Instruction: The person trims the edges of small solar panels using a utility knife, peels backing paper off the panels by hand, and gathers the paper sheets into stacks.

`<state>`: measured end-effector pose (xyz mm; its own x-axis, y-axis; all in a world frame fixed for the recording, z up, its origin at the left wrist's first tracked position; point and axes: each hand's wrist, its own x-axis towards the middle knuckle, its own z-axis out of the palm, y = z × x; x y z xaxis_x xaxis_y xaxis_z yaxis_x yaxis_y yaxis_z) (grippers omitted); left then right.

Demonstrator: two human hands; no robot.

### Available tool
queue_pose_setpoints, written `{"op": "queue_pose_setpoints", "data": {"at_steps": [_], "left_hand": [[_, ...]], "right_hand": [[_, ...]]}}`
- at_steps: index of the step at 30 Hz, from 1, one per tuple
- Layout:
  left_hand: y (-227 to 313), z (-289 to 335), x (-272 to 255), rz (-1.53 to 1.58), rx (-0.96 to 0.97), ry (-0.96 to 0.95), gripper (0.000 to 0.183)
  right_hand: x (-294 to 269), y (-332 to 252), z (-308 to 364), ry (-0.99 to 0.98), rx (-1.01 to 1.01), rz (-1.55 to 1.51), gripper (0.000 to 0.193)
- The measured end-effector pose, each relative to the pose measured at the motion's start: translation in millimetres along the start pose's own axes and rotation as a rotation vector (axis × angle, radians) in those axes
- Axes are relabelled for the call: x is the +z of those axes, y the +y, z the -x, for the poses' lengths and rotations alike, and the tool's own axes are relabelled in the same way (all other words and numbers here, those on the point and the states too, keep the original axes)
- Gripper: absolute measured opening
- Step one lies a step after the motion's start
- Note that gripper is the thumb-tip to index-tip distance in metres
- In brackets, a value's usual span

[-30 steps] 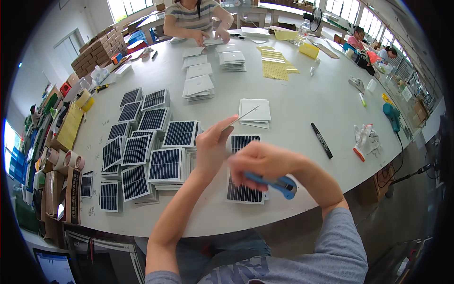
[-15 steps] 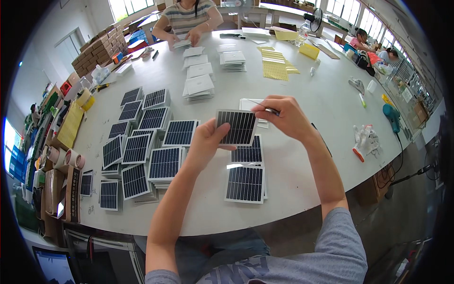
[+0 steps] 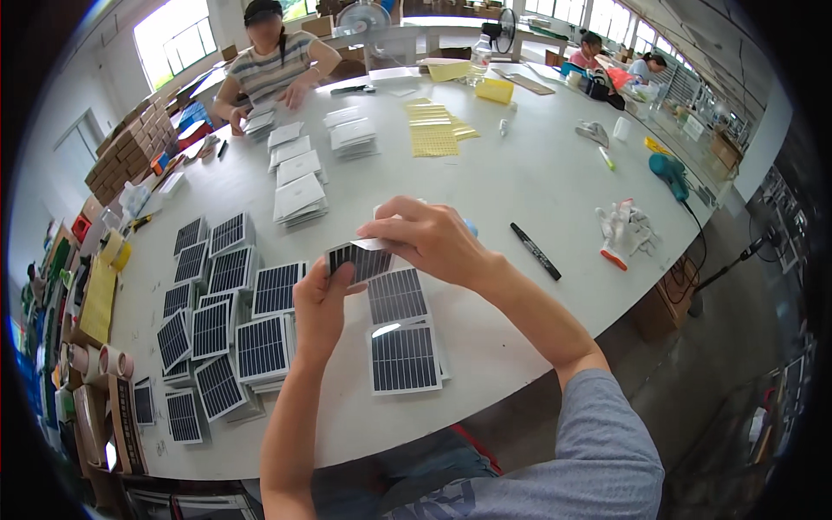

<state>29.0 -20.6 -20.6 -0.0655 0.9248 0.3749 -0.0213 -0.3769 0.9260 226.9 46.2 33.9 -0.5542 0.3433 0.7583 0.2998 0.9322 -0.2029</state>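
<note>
My left hand (image 3: 321,308) is closed around the near left side of a small dark solar panel (image 3: 347,257), thumb on its face. The panel is tilted up above the table. My right hand (image 3: 433,241) pinches a thin pale film (image 3: 373,244) at the panel's far edge, and its fingers cover part of it. A bit of something blue (image 3: 471,227) shows behind the right hand; I cannot tell what it is. Below the hands lie two short stacks of solar panels, a farther one (image 3: 399,296) and a nearer one (image 3: 405,358).
More solar panel stacks (image 3: 262,347) stand at the left. Farther off are white square pieces (image 3: 300,198) in piles and yellow sheets (image 3: 433,130). A black marker (image 3: 535,251), gloves (image 3: 626,232) and a teal power tool (image 3: 668,176) lie at the right. A co-worker (image 3: 276,65) handles white pieces across the table.
The view has swung right. My right hand has moved over the panel's far edge, where a pale film is now lifted; the thin pointed tool it held no longer shows clearly. The panel is tilted more.
</note>
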Motion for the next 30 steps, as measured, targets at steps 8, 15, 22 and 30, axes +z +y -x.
{"op": "queue_pose_setpoints", "data": {"at_steps": [8,15,22,30], "left_hand": [[9.9,-3.8,-6.5,-0.073,-0.170,-0.072,0.022],[12.1,-18.2,-10.6,-0.138,-0.152,-0.125,0.036],[-12.5,-33.5,-19.6,-0.943,-0.258,-0.486,0.065],[-24.7,-34.0,-23.9,-0.805,-0.268,-0.515,0.062]], "right_hand": [[-13.6,2.2,0.1,0.155,0.082,0.015,0.022],[-7.5,15.8,-0.2,-0.046,0.304,-0.057,0.013],[25.0,76.2,40.2,-0.051,0.224,0.404,0.013],[9.8,48.3,27.6,-0.423,0.484,-0.017,0.017]]}}
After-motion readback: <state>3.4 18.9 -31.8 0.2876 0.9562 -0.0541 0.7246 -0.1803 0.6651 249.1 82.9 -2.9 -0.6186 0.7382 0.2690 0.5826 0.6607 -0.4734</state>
